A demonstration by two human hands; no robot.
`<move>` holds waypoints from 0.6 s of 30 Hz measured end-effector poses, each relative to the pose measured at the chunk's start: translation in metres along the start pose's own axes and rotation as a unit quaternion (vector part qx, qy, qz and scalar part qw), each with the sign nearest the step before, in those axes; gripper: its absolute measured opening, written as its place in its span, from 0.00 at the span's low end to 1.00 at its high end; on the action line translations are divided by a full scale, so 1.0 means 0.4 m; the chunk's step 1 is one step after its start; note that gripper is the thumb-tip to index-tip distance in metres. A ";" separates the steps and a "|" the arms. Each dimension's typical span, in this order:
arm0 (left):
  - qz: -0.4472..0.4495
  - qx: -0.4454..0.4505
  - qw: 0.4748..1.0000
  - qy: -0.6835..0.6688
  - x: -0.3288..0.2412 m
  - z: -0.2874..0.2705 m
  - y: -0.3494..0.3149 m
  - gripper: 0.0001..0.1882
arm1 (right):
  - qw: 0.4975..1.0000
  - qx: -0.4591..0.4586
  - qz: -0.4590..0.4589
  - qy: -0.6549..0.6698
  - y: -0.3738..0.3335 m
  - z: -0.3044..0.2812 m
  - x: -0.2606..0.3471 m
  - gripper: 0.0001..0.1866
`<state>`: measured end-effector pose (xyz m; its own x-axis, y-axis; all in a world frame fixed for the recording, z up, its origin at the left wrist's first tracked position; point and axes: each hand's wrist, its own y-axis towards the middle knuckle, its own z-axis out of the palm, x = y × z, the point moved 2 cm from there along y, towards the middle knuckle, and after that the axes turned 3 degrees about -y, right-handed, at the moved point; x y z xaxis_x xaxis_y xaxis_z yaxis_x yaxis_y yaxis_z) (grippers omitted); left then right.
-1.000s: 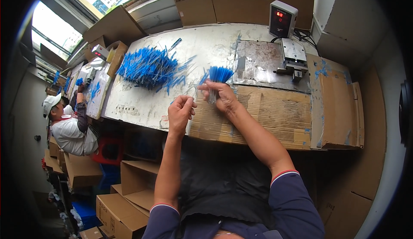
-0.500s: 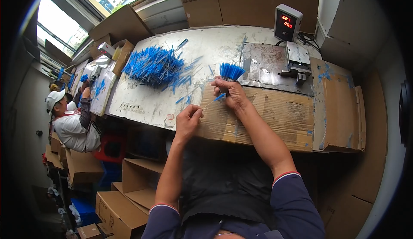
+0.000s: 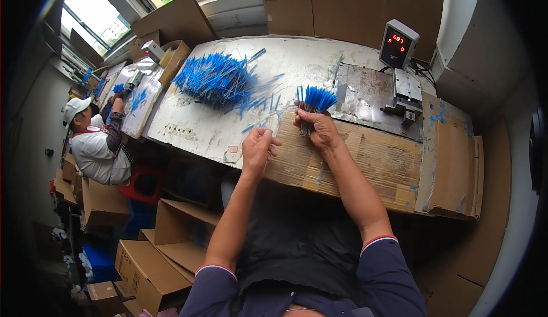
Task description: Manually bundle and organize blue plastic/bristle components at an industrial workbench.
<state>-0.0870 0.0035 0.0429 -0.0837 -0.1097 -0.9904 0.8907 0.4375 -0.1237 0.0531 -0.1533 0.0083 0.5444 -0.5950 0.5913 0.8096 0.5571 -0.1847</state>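
Observation:
My right hand (image 3: 319, 127) grips a bundle of thin blue-tipped stems (image 3: 318, 98) above the cardboard sheet (image 3: 371, 160). The blue ends fan out upward, and the thin greyish stems show below the fingers. To its left, my left hand (image 3: 260, 148) hovers at the front edge of the table (image 3: 197, 128), its fingers loosely curled and apart, with nothing visible in them. A large heap of the same blue-tipped stems (image 3: 214, 78) lies further back on the left, with loose ones scattered around its right side.
At the back right stand a display box (image 3: 398, 44) with red digits and a metal device (image 3: 406, 91) beside a metal plate (image 3: 365, 91). A folded cardboard piece (image 3: 454, 166) covers the right end. Another person (image 3: 100, 143) works at the left; cardboard boxes (image 3: 151, 274) sit below.
The single blue-tipped stem my left hand was pinching is gone from it, and its fingers have loosened. My right hand still holds the bundle. The view has shifted slightly.

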 end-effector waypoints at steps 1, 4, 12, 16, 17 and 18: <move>-0.002 0.010 1.000 0.006 -0.002 0.020 0.005 0.09 | 0.999 0.014 -0.001 -0.033 -0.006 0.013 -0.009 0.18; -0.008 0.030 0.999 0.023 0.009 0.066 0.012 0.09 | 0.996 0.023 -0.002 -0.091 -0.027 0.044 -0.032 0.15; 0.149 -0.063 0.963 0.215 0.041 0.093 0.012 0.10 | 0.991 -0.011 -0.051 -0.122 -0.022 0.022 -0.015 0.10; 0.319 -0.193 0.809 0.454 -0.014 -0.015 0.013 0.12 | 0.991 -0.049 -0.088 -0.090 -0.027 0.036 0.017 0.08; 0.320 -0.190 0.809 0.455 -0.013 -0.031 0.023 0.12 | 0.992 -0.036 -0.077 -0.096 -0.025 0.038 0.018 0.09; 0.320 -0.206 0.788 0.484 -0.011 -0.044 0.032 0.13 | 0.992 -0.023 -0.066 -0.103 -0.026 0.039 0.018 0.10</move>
<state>-0.0832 0.0253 0.0446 -0.1556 0.8958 -0.4163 0.6857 0.4013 0.6072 0.0452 -0.1543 0.0268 0.3807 -0.5265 0.7602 0.8823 0.4529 -0.1281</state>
